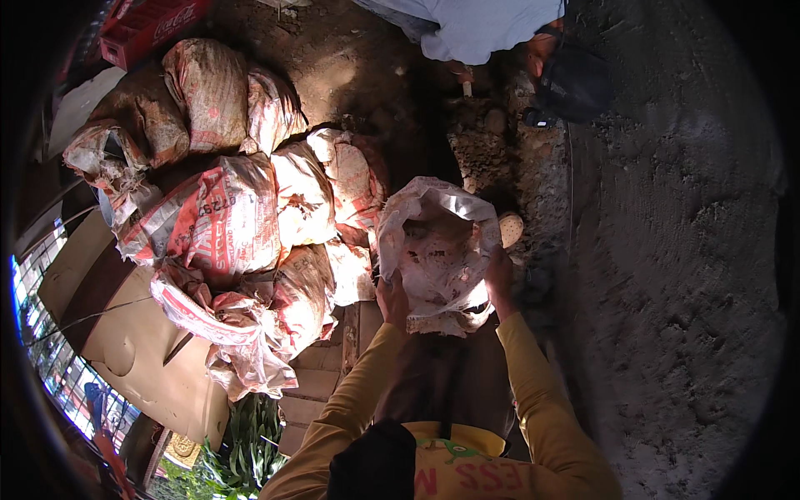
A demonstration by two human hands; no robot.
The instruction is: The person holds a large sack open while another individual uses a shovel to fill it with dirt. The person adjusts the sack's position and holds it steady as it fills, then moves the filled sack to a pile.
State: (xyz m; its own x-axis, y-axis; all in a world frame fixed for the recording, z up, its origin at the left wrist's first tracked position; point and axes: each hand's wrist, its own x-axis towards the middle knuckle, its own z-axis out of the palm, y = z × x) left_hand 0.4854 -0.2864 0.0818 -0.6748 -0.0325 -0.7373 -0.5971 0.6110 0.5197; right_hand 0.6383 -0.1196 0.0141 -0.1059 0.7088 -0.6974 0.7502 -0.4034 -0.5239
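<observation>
Mustard-yellow long sleeves (542, 387) extend from the lower edge, nearest the camera. Between both hands, at centre, is an off-white woven-plastic sack (392, 225), its mouth spread wide and facing the camera. The left hand (392, 300) holds the left side of the sack; the right hand (500, 279) holds the right side. Both grips are closed on the material. Brownish matter shows inside; its kind cannot be told.

Just beyond the right hand is a pale, rounded object with dark dots (511, 228). To the left lies a pile of filled, soiled white sacks with red print (250, 217). Rough grey ground (675, 250) occupies the right side.
</observation>
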